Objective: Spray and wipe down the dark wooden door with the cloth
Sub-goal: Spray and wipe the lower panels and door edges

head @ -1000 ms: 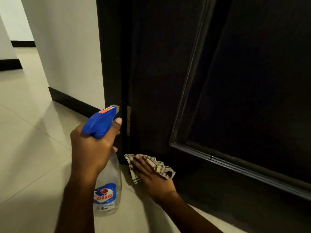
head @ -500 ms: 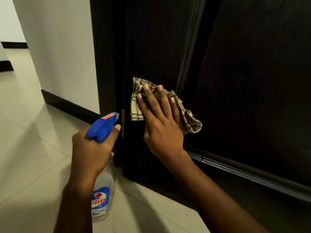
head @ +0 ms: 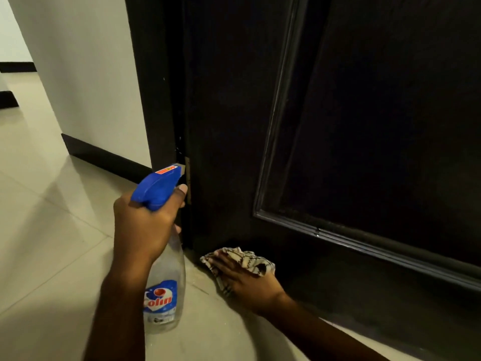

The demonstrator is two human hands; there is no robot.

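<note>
Head view: right hand [head: 250, 284] flat, fingers spread, pressing cloth [head: 240, 260] against bottom rail of door [head: 364, 126], near hinge-side corner, just above floor [head: 46, 230]. Left hand [head: 141, 225] wrapped closed around spray bottle [head: 162, 287], forefinger by blue trigger head [head: 157, 186], nozzle aimed toward door edge. Recommended: even palm pressure, overlapping strokes along the rail, cloth kept clear of floor grit. Versus half a second earlier: cloth down from beside the raised panel moulding to the door foot; bottle position nearly unchanged.
</note>
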